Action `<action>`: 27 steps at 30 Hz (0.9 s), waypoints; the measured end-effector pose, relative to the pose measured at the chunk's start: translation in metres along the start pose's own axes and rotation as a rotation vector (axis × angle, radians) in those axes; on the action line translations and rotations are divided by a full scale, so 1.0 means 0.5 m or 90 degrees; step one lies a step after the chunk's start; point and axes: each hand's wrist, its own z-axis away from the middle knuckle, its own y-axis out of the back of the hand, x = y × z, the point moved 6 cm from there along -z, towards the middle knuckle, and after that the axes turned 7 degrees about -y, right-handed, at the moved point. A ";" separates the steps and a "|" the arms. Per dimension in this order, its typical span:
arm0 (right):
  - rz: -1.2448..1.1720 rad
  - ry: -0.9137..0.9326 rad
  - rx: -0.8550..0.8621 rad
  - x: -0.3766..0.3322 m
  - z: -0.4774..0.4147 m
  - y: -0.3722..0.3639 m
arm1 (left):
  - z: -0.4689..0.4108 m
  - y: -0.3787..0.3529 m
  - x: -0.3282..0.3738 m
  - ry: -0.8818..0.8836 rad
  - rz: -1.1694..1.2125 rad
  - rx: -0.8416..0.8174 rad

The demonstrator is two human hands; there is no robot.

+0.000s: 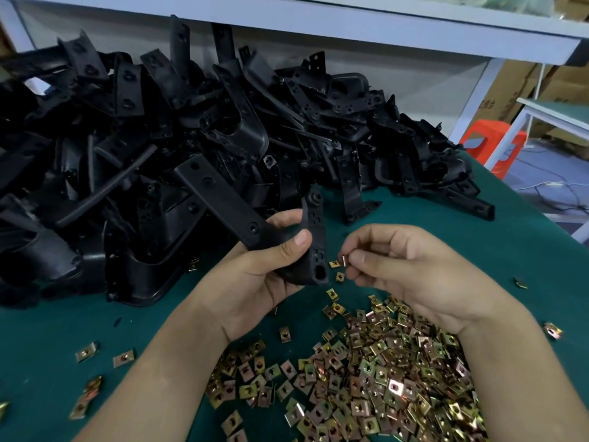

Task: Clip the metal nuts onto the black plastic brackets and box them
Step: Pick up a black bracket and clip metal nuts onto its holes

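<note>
Bracket (255, 224) gripped by left hand (255, 282) — right fingers (360, 260) pinch nut (344, 260).

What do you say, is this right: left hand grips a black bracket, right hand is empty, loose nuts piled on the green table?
Not quite. The head view shows the right hand pinching a metal nut, not empty. The left hand does grip a black bracket, and loose nuts are piled on the green table.
</note>
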 end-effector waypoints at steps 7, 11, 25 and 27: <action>-0.045 0.019 0.000 -0.012 0.000 -0.013 | 0.000 -0.001 -0.001 -0.003 0.002 -0.011; -0.070 0.018 0.005 -0.012 -0.002 -0.021 | 0.001 -0.005 0.000 -0.003 -0.001 -0.013; -0.119 0.036 0.013 -0.019 -0.007 -0.034 | 0.005 -0.004 0.002 0.003 0.001 -0.028; -0.136 0.030 0.017 -0.018 -0.008 -0.033 | 0.004 -0.004 0.002 0.004 0.004 -0.029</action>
